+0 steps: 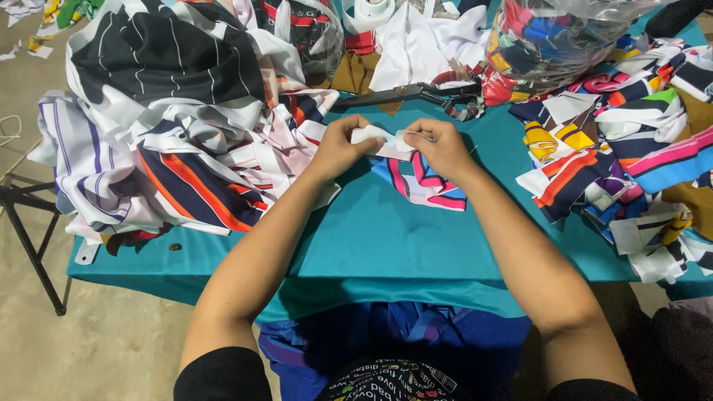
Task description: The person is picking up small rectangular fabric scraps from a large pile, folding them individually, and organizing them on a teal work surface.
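The fingers [355, 132] of the left hand [338, 148] are pinched together on one end of a small white fabric piece [382, 142], thumb on top. The fingers [417, 135] of the right hand [443, 148] are closed on its other end. So both hands clamp the same scrap, held just above the tabletop [386, 238], near its middle and a little toward the far edge. Whether a pin or needle sits between the right fingertips is too small to tell.

Right under the hands lies a striped collar piece [427, 186] in pink, blue and white, curved on the teal cloth. It touches or nearly touches the white scrap from below.

To handle this well, I judge the grip should stay close to the scrap's edges, with the cloth kept flat and lightly taut between the two pinches so that it does not pucker. The wrists are best kept low over the teal surface for steadiness, and the striped piece kept from sliding beneath.

Further out, black scissors [405, 95] lie just beyond the hands, pointing left. To the left sits a heap of striped garments [178, 134] in black, white, navy and orange, hanging over the table edge. To the right is a pile of colourful striped scraps [616, 163]. At the far right stands a clear plastic bag of scraps [549, 44], and white cloth [416, 44] lies behind the scissors.
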